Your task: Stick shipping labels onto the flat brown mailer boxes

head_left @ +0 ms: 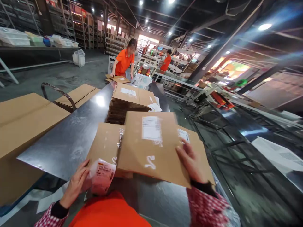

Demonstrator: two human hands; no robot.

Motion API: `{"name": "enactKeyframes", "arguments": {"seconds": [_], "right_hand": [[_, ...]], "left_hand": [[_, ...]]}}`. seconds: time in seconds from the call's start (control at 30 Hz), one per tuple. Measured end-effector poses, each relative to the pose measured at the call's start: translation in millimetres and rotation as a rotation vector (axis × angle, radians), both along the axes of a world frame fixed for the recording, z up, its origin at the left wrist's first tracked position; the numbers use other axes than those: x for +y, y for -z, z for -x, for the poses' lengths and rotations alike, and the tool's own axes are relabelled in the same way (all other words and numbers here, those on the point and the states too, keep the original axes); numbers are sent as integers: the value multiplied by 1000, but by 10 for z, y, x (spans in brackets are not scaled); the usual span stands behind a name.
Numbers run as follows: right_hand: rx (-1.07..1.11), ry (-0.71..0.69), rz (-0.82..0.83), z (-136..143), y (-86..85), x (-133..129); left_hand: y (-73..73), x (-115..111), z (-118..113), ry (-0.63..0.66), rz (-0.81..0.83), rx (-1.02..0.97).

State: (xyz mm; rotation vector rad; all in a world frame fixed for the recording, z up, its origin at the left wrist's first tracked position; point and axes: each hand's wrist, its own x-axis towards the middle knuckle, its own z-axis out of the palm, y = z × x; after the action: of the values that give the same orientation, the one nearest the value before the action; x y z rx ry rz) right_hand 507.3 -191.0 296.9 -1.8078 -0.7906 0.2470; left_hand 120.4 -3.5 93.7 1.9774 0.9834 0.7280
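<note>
My right hand (189, 157) grips the right edge of a flattened cardboard box (134, 151), which is tilted up and slightly blurred. A white label (151, 127) and white printing show on its face. My left hand (75, 183) is closed at the edge of a strip of printed shipping labels (103, 176), beside the left edge of another flattened box (104, 142). A further labelled cardboard piece (201, 151) lies under my right hand. Just beyond stands a stack of flattened boxes (129, 107), with a label on the top one.
The metal table (80, 138) runs away from me. Large cartons (26, 123) stand on the left. A co-worker in an orange shirt (123, 61) handles cardboard at the far end. Another person (166, 61) is farther back. Metal frames and a conveyor (222, 101) are on the right.
</note>
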Motion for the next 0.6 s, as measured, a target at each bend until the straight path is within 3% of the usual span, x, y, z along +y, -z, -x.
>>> {"name": "enactKeyframes", "arguments": {"seconds": [0.1, 0.17, 0.23, 0.27, 0.33, 0.37, 0.43, 0.47, 0.53, 0.6], "right_hand": [[185, 205, 126, -707, -355, -554], [123, 366, 291, -973, -447, -763], [-185, 484, 387, -939, -417, -793], [-349, 468, 374, -796, -356, -737], [-514, 184, 257, -308, -142, -485], [-450, -84, 206, -6, 7, -296], [-274, -759, 225, 580, 368, 175], [-232, -935, 242, 819, 564, 428], [-124, -1099, 315, 1136, 935, 880], [-53, -1084, 385, 1277, 1210, 1170]], "left_hand": [[15, 2, -42, -11, 0, -18], [49, 9, -54, -14, 0, -24], [86, 15, -57, -2, -1, -18], [103, 16, -58, 7, -6, -14], [132, 14, -60, 10, -23, -9], [145, 12, -62, 8, -34, -8], [174, 14, -59, -11, -48, -4], [191, 19, -53, -18, -49, 0], [220, 34, -26, -31, -45, 12], [216, 37, 19, -52, -66, 20]]}}
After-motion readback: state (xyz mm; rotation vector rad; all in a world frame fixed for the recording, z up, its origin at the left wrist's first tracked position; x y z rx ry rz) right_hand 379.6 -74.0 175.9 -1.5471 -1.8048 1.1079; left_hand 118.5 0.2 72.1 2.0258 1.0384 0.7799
